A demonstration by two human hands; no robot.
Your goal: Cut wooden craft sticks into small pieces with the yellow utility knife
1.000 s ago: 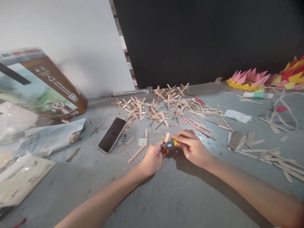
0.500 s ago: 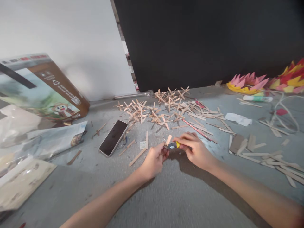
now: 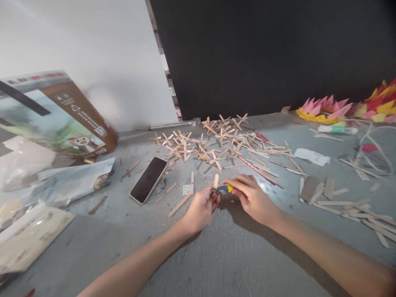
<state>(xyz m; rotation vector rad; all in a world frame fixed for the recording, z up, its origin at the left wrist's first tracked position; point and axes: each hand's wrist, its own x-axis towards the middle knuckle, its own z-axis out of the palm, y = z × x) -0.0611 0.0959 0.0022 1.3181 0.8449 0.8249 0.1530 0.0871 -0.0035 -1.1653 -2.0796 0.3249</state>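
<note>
My left hand [image 3: 202, 207] is closed, pinching a wooden craft stick [image 3: 216, 180] that points up from its fingertips. My right hand [image 3: 255, 197] is closed on the yellow end of a small yellow-and-grey tool [image 3: 230, 188], perhaps a utility knife. Its grey, blade-like part reaches across to the left fingertips at the stick's lower end. Fingers hide the exact contact there. Both hands are just above the grey table [image 3: 198, 264]. Beyond them lies a pile of craft sticks [image 3: 204, 148], many joined in crosses.
A phone [image 3: 149, 180] lies left of my hands. Farther left are a printed brown bag [image 3: 83, 123] and plastic packets [image 3: 71, 181]. To the right are loose sticks [image 3: 355, 208], a glue stick [image 3: 337, 129], a white cable [image 3: 375, 165] and paper crowns [image 3: 324, 109]. Boards stand behind.
The craft stick in my left hand has tipped slightly left and now stands more upright. The tool has turned a little in my right fingers. Both hands stay nearly in place.
</note>
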